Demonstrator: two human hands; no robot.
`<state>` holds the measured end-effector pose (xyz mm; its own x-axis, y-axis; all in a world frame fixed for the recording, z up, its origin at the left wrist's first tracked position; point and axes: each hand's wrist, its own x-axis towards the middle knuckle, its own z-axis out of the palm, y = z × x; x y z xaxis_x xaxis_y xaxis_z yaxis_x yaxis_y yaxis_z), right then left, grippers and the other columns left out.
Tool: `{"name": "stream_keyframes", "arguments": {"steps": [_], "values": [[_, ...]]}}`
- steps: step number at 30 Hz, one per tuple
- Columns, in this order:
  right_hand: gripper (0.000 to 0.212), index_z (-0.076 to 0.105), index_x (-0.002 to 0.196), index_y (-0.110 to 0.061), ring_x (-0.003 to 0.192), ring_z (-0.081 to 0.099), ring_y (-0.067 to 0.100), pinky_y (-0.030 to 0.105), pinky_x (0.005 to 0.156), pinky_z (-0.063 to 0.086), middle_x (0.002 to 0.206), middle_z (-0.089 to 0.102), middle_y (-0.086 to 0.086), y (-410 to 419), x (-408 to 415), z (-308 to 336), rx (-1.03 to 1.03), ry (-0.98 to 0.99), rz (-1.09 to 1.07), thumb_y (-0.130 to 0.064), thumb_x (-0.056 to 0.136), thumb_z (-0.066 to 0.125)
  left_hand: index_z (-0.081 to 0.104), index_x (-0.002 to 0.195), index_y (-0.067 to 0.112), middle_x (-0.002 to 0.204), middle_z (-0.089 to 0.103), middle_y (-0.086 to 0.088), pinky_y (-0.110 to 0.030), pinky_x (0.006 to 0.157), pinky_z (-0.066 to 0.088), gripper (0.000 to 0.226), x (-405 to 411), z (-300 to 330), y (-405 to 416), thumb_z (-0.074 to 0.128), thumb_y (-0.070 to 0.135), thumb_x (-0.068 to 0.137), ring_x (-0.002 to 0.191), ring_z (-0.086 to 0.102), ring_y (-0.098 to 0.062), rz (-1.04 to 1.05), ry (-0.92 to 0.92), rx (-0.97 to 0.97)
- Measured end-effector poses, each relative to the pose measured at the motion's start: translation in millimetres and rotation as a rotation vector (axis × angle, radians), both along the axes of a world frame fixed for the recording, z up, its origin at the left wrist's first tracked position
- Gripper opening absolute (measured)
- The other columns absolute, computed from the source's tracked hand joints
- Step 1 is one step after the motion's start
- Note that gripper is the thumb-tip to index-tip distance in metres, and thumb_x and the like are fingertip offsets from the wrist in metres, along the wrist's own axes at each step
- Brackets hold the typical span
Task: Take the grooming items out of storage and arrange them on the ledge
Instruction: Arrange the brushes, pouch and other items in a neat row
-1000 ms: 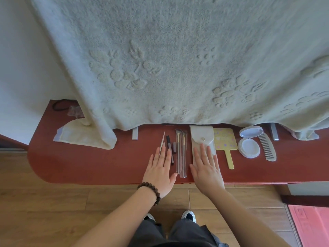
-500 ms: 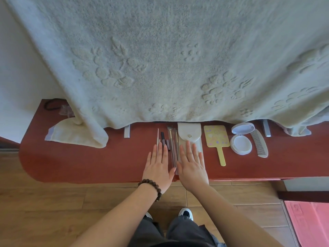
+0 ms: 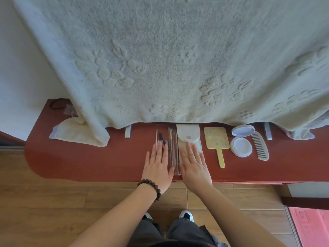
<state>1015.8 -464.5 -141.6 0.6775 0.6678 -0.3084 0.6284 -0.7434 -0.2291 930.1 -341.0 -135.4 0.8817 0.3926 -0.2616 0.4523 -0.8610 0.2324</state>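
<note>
On the red ledge [image 3: 89, 163] lies a row of grooming items. My left hand [image 3: 158, 168] rests flat, fingers apart, over a thin white stick [image 3: 156, 139] and short dark pencils [image 3: 161, 138]. My right hand [image 3: 194, 164] lies flat on the lower part of a white snap pouch [image 3: 187, 134]. Between my hands sit slim brushes in clear sleeves [image 3: 173, 154]. To the right are a yellow hand mirror [image 3: 216, 139], an open white compact [image 3: 241, 146] and a grey comb [image 3: 260, 147].
A large pale towel [image 3: 169, 59] hangs over the back of the ledge, its corner folded on the ledge at left [image 3: 80, 134]. A black hair tie [image 3: 57, 104] lies far left. Wooden floor lies below, with a pink mat [image 3: 309, 227] at right.
Both hands slid together toward the slim brushes, narrowing the gap between them. The view shifted slightly.
</note>
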Motion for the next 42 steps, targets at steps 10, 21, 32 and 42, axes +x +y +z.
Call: {"name": "stream_keyframes", "arguments": {"steps": [10, 21, 32, 42], "values": [[0.056, -0.01, 0.151, -0.028, 0.14, -0.032, 0.021, 0.046, 0.119, -0.008, 0.155, -0.029, -0.003, -2.9, 2.4, 0.5, -0.017, 0.037, 0.017, -0.034, 0.103, 0.018, -0.017, 0.147, 0.019, 0.159, -0.017, 0.0, -0.041, 0.118, -0.011, 0.062, 10.5, -3.2, -23.6, 0.017, 0.04, 0.1, 0.145, -0.018, -0.018, -0.178, 0.024, 0.077], [0.055, -0.008, 0.151, -0.024, 0.142, -0.028, 0.024, 0.045, 0.117, -0.012, 0.156, -0.027, -0.001, 13.8, -8.2, 3.1, 0.016, 0.085, -0.094, -0.032, 0.103, 0.018, -0.006, 0.151, 0.015, 0.16, -0.013, -0.001, -0.044, 0.12, -0.006, 0.061, 0.3, -2.4, -9.1, 0.017, 0.041, 0.1, 0.145, -0.02, -0.018, -0.247, 0.067, 0.117], [0.056, -0.008, 0.151, -0.02, 0.141, -0.028, 0.026, 0.049, 0.116, -0.009, 0.156, -0.025, 0.004, 20.4, -13.0, -0.1, 0.004, 0.048, -0.113, -0.033, 0.102, 0.018, -0.016, 0.149, 0.019, 0.157, -0.022, -0.008, -0.038, 0.12, -0.004, 0.074, -17.8, -9.0, 15.5, 0.024, 0.053, 0.097, 0.146, -0.016, -0.024, 0.019, 0.039, 0.014], [0.058, -0.007, 0.151, -0.018, 0.143, -0.024, 0.029, 0.048, 0.116, -0.01, 0.157, -0.024, 0.006, 37.1, -22.2, 3.1, 0.012, 0.074, -0.158, -0.031, 0.102, 0.02, -0.015, 0.149, 0.02, 0.158, -0.019, -0.006, -0.038, 0.121, -0.002, 0.072, -19.4, -9.7, 17.1, 0.025, 0.05, 0.098, 0.146, -0.016, -0.019, -0.012, 0.024, -0.005]]}}
